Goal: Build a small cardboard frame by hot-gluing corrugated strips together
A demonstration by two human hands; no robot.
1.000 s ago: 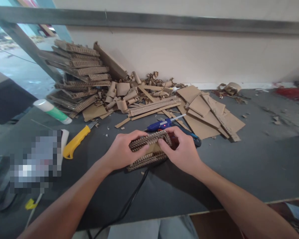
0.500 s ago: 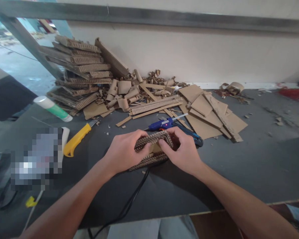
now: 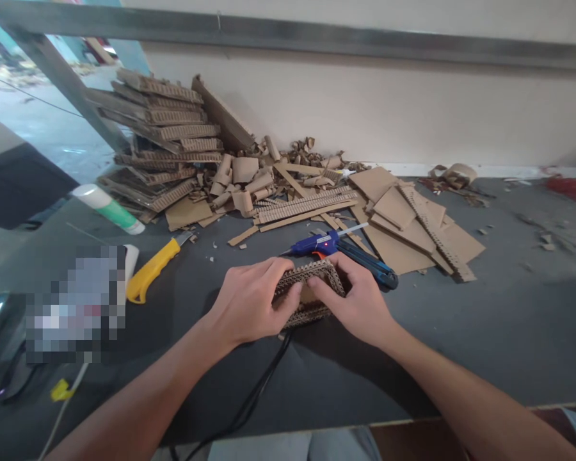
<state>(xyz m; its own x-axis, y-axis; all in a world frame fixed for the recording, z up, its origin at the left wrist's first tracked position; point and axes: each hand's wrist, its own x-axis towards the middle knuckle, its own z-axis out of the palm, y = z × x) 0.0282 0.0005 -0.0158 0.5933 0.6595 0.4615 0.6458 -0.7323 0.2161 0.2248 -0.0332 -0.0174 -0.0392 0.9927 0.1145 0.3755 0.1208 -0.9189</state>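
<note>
Both hands are on a small cardboard tray [image 3: 308, 294], which sits in the middle of the near part of the dark surface [image 3: 461, 346]. The left hand [image 3: 252, 301] covers its left end, fingers curled over the far wall and thumb on the inner side. The right hand [image 3: 360, 304] pinches the far right corner, thumb inside and fingers behind the wall.

As for how far the work is, the tray has a flat base with ridged walls along its far side, right end and near side, and the wall bends round at the right corner. The left end is hidden, so I cannot tell whether the rim closes there. Nor can I tell whether the walls are fixed to the base or only pressed in place.

Just beyond the hands lie a blue glue gun [image 3: 317, 244], its small light on, and a dark blue cutter [image 3: 372, 262]. Farther back, ridged strips [image 3: 307, 205] and flat cardboard sheets [image 3: 408, 224] lie apart from the tray, unattached. A yellow knife [image 3: 154, 270] rests to the left, and a stack of ridged-edged cardboard pieces [image 3: 177, 132] stands behind it.
</note>
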